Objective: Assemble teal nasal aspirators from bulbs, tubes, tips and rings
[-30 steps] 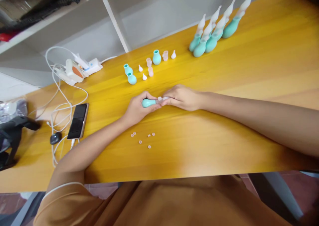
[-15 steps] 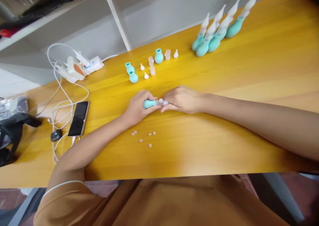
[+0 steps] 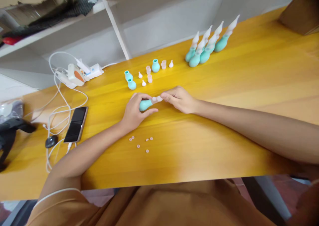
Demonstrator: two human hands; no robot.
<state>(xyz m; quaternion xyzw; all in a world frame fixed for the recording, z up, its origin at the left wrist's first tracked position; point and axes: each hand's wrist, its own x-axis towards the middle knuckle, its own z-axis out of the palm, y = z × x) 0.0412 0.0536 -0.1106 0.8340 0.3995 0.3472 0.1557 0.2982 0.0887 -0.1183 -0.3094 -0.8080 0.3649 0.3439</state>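
Observation:
My left hand (image 3: 133,112) is wrapped round a teal rubber bulb (image 3: 145,104) lying sideways on the yellow table (image 3: 224,96). My right hand (image 3: 179,99) pinches a small clear connector (image 3: 157,99) at the bulb's neck. Beyond my hands stand three loose teal bulbs (image 3: 131,84), clear connectors (image 3: 150,78) and small white tips (image 3: 144,83). Several finished bulbs with long white nozzles (image 3: 205,50) stand in a group further right. Several tiny pinkish discs (image 3: 141,143) lie on the table near my left forearm.
A black phone (image 3: 75,123), a small black mouse-like object (image 3: 51,141) and white cables with a power strip (image 3: 79,72) lie at the left. A dark object (image 3: 10,133) sits at the far left edge. A brown box corner (image 3: 300,13) is at the top right.
My hands have stayed together on the bulb and connector, with the bulb now tilted slightly up toward the right. The view has shifted, so the table things appear lower and further left.

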